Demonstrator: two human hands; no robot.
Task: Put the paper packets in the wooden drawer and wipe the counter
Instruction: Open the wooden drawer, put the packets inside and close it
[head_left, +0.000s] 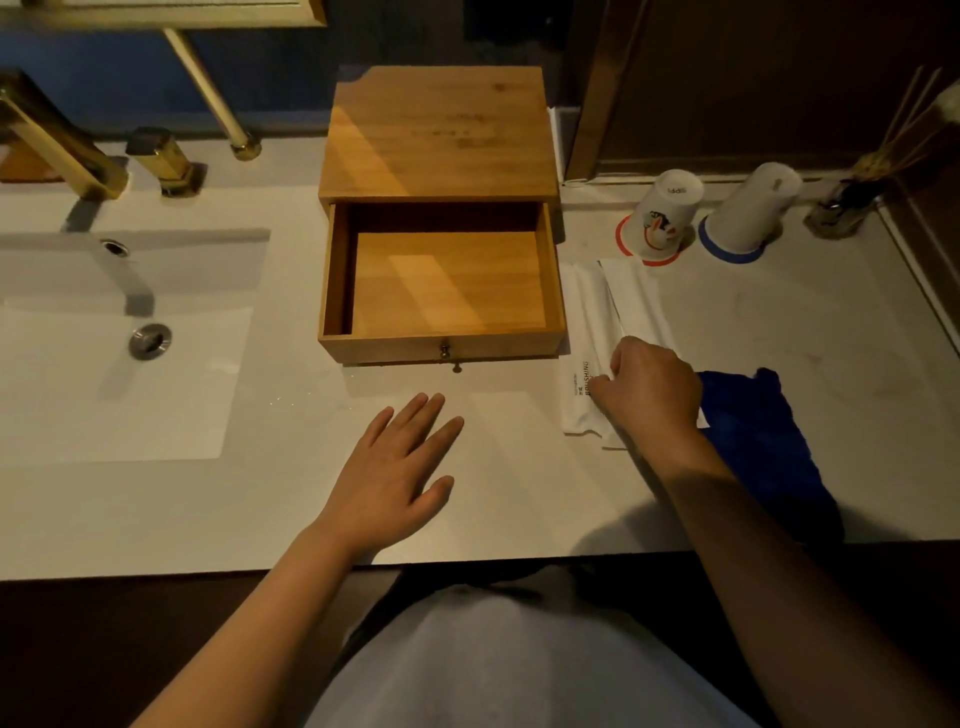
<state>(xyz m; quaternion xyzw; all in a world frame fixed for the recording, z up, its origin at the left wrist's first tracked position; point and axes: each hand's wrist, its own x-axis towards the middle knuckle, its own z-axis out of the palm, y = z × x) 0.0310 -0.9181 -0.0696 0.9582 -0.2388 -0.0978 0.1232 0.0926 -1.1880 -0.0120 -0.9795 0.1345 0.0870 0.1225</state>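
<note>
A wooden box stands at the back of the white counter (260, 493), its drawer (441, 343) pulled out and empty. Right of the drawer lie white paper packets (587, 312), side by side and partly overlapping, one with dark print. My right hand (649, 387) rests on their near ends, fingers curled onto a packet; whether it grips is unclear. A blue cloth (763, 436) lies crumpled just right of that hand. My left hand (395, 473) lies flat and open on the counter in front of the drawer, holding nothing.
A sink (119, 364) with a gold tap (57, 150) fills the left side. Two upturned paper cups (665, 213) (753, 208) stand behind the packets, on a red and a blue ring. A reed diffuser (852, 197) stands at the far right by the wall.
</note>
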